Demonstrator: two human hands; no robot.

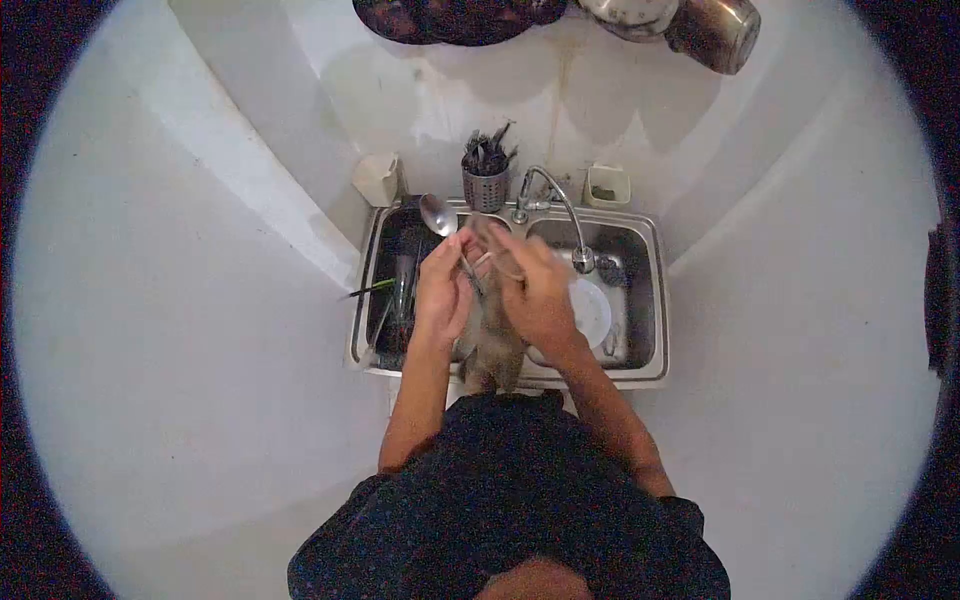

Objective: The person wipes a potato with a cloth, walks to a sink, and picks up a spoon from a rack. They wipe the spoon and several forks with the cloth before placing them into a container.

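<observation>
My left hand (443, 290) is closed around a large metal spoon (438, 214), whose bowl points up and to the left. A greyish-brown cloth (495, 340) hangs down between my hands, over the middle of the double sink. Close beside it, my right hand (538, 295) is closed on the upper part of this cloth, near the spoon's handle. Motion blurs the right fingers and the upper cloth. The lower end of the spoon's handle is hidden among the fingers and cloth.
Below the faucet (583, 258), a white plate (590, 312) lies in the right basin. Dark items and a green-handled utensil (375, 288) are at the left basin. Behind stand a perforated utensil holder (487, 190) and two white containers. Pots (715, 35) hang above.
</observation>
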